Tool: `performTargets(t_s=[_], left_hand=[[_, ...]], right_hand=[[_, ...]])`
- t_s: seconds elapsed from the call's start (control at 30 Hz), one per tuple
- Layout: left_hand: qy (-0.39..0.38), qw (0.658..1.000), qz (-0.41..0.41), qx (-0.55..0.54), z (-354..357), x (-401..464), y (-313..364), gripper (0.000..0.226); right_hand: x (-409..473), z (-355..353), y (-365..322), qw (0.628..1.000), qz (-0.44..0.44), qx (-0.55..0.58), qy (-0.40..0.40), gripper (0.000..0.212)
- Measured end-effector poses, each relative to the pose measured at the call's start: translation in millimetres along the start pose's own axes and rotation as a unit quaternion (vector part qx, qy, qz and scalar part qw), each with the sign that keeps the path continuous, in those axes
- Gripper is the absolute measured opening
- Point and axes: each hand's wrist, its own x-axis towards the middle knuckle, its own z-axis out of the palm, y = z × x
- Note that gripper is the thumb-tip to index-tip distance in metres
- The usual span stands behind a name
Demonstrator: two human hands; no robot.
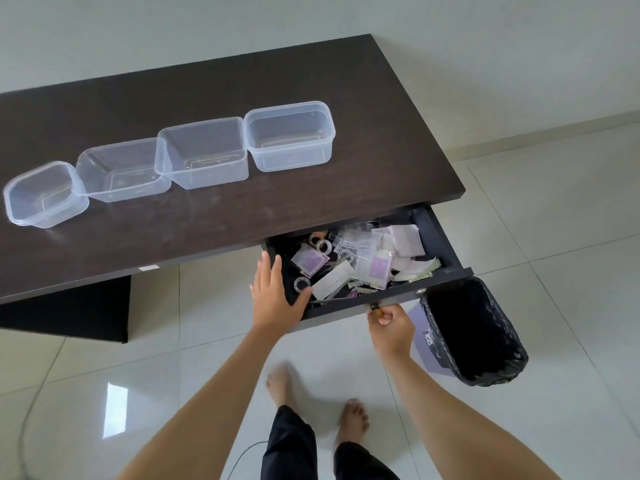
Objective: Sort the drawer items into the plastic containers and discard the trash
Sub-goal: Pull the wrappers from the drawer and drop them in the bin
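The drawer (446, 233) stands pulled out from under the table (242, 98), its contents exposed from above. The right hand (393, 322) has its grip curled round the small knob (374, 307) on the drawer front, which is the natural point for drawing the drawer out and steadying it. The left hand (277, 296) lies flat with fingers straight and spread, palm on the drawer's near left corner; it holds nothing and appears to brace the drawer. The items (356, 261) fill the drawer in a loose heap: clear packets, some with purple cards, white paper slips and a few tape rolls (320, 242); finer items cannot be identified. Four clear containers (204, 157) sit in a row on the table, edges touching or overlapping, all with no items in them and open upward, so each can be loaded from above. The row lies back and to the left of the drawer, with a bare strip of table between, which allows a hand to travel across unobstructed. The bin (474, 330), lined with a black bag, stands on the floor just beside the drawer's right front corner, mouth open, placed for a short drop of trash. The table edge overhangs the rear part of the drawer, so items at the back will likely need to be dragged forward. Sorting has not yet begun.
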Motion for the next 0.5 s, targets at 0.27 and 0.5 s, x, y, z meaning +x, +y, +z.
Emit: performTargets(t_s=[0.27,0.5], left_hand=[[-0.037,0.997,-0.027,-0.058,23.7,-37.8,-4.6,0.082],[-0.037,0.997,-0.048,-0.042,24.1,-38.8,-0.4,0.081]], right_hand=[[-13.6,-11.7,12.7,1.000,0.013,-0.006,0.000,0.012],[-10.1,-19.7,12.4,0.999,0.029,-0.008,-0.026,0.018]])
